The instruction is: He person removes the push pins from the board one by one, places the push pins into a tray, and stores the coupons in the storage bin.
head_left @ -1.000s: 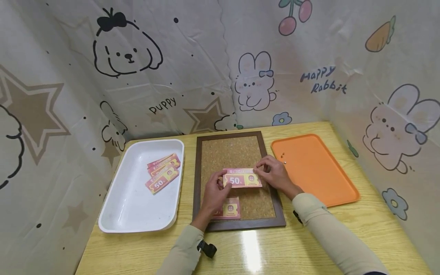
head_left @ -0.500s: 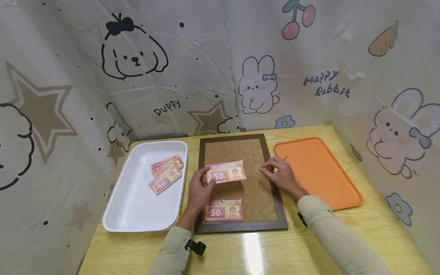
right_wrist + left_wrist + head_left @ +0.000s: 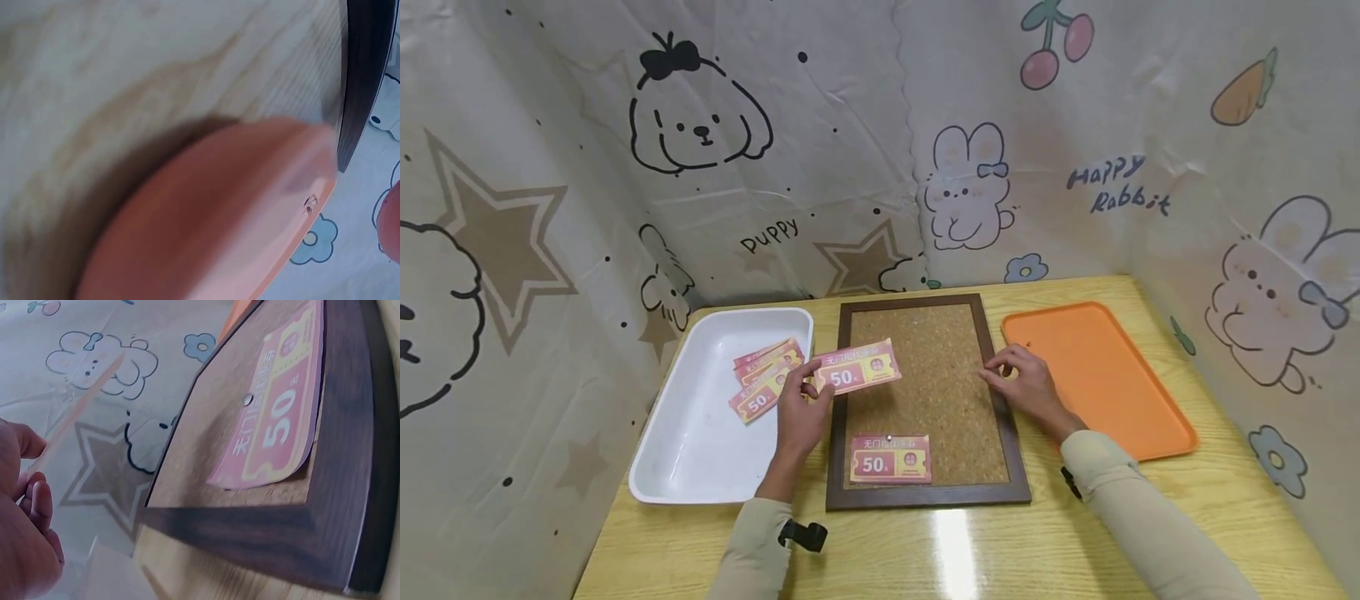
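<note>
Between thumb and fingers, my left hand (image 3: 803, 412) pinches a pink and yellow coupon (image 3: 859, 367) marked 50, raised over the corkboard's left edge. The left wrist view shows this coupon nearly edge-on. Another coupon (image 3: 891, 460) lies at the lower left of the framed corkboard (image 3: 940, 400), with a round-headed pin (image 3: 247, 399) at its upper edge. My right hand (image 3: 1026, 385) hovers at the board's right frame, thumb and index fingertips together; I cannot tell whether something tiny is between them. Only a fingertip (image 3: 390, 222) of it shows in the right wrist view.
A white basin (image 3: 700, 450) on the left holds several more coupons (image 3: 767, 392), fanned out. On the right lies an orange tray (image 3: 1120, 383) with small dark pins (image 3: 310, 204) in its far left corner. A printed curtain (image 3: 850, 108) surrounds the wooden table (image 3: 895, 550).
My left hand has carried the coupon leftward, away from the right hand, which earlier touched its right end. The pinned coupon is now uncovered. The head view has shifted slightly.
</note>
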`<act>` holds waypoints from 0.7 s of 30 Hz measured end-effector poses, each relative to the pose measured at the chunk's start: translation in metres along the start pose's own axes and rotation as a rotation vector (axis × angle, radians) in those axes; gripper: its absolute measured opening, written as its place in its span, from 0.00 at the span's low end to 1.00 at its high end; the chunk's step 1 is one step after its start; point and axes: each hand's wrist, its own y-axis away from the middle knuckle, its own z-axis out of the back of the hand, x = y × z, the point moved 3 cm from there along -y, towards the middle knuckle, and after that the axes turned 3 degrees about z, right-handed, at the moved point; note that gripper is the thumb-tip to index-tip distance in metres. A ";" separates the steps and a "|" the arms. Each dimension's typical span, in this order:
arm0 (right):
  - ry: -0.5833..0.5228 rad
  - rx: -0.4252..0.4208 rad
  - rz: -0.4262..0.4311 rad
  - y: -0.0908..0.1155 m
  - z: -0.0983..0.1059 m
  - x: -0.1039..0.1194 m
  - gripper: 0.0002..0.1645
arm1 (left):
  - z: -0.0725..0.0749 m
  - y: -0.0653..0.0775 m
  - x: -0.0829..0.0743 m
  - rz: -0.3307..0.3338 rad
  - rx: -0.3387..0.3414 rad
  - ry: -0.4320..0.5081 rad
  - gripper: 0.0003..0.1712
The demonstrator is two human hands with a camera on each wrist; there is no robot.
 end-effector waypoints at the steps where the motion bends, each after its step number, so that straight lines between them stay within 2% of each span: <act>1: 0.003 0.004 -0.003 0.000 0.001 0.000 0.08 | 0.002 -0.001 0.001 0.006 -0.001 0.003 0.24; 6: 0.020 0.022 -0.027 0.004 0.004 -0.005 0.07 | 0.014 -0.003 0.007 0.045 -0.019 0.023 0.22; 13: 0.019 0.024 -0.091 0.007 0.014 -0.013 0.07 | 0.030 -0.006 0.013 0.032 -0.095 0.010 0.22; 21: 0.072 0.024 -0.177 0.017 0.026 -0.025 0.05 | 0.060 -0.006 0.032 0.115 -0.141 -0.033 0.21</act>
